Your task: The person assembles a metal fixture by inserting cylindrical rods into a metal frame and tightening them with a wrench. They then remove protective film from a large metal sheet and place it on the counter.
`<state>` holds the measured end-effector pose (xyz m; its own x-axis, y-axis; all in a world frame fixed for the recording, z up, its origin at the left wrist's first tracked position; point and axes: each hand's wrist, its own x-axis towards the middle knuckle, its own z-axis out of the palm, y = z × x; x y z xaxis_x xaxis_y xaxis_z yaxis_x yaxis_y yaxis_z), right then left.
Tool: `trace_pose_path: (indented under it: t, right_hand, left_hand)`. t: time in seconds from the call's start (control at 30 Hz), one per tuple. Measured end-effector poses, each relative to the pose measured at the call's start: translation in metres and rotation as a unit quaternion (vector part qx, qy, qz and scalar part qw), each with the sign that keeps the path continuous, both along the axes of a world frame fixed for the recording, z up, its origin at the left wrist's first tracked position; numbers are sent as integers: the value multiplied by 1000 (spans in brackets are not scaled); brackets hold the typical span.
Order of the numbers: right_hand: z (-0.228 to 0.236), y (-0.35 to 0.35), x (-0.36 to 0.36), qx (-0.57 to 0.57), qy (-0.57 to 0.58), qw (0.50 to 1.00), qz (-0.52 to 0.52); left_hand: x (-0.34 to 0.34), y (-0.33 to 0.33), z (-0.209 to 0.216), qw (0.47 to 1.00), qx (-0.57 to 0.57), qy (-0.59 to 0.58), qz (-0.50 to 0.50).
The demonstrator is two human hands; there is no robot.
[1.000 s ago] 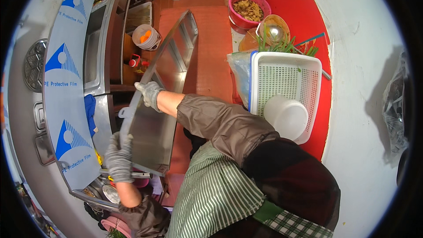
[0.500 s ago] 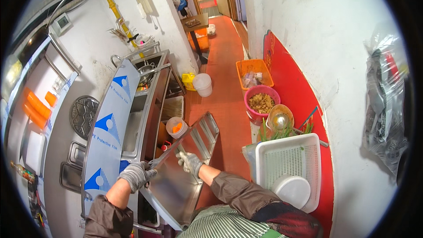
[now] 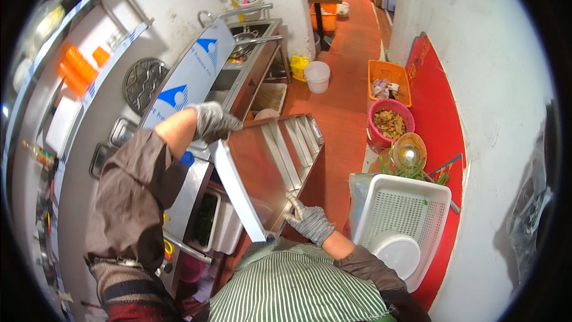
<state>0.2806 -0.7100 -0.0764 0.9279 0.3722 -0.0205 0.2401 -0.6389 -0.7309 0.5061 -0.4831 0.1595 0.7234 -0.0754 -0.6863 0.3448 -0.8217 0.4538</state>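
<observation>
Between my hands a stainless-steel panel (image 3: 256, 164) with folded edges and several ribs is held tilted above the floor. My left hand (image 3: 217, 120), in a grey knitted glove, is closed around its far left corner; the fingertips are partly hidden by the edge. Near my apron, my gloved right hand (image 3: 313, 225) grips the panel's right rim, thumb and forefinger at the inner face.
A steel sink counter (image 3: 250, 62) runs along the left under film-covered metal (image 3: 179, 92). At right stand a white perforated basket (image 3: 438, 203), a pink bucket (image 3: 381, 107) and an orange crate (image 3: 405, 86). A white bucket (image 3: 317, 77) stands on the red floor ahead.
The panel has been raised and turned, its white-edged side now facing left. My left hand moved forward and right along with it; my right hand moved from its inner face to the near right rim.
</observation>
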Motion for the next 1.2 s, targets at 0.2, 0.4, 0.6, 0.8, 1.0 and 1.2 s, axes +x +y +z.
trace_pose_path:
  t: [0.2,0.4,0.6,0.8,1.0,1.2]
  right_hand:
    - [-3,4,-8,-88,41,994,-48]
    - [-27,19,27,-132,-25,979,-152]
    - [-5,-18,96,248,-40,924,-290]
    - [51,-72,170,-115,-305,926,-192]
    - [86,-97,249,-26,-198,959,-201]
    - [133,-111,331,218,-78,949,-215]
  left_hand:
    - [20,-8,9,998,13,15,51]
    - [48,6,17,991,-98,-24,-90]
    - [97,28,33,982,-167,-80,35]
    - [122,75,0,969,-215,-85,82]
    - [135,85,-74,959,-258,-65,95]
    - [129,63,-173,915,-357,82,172]
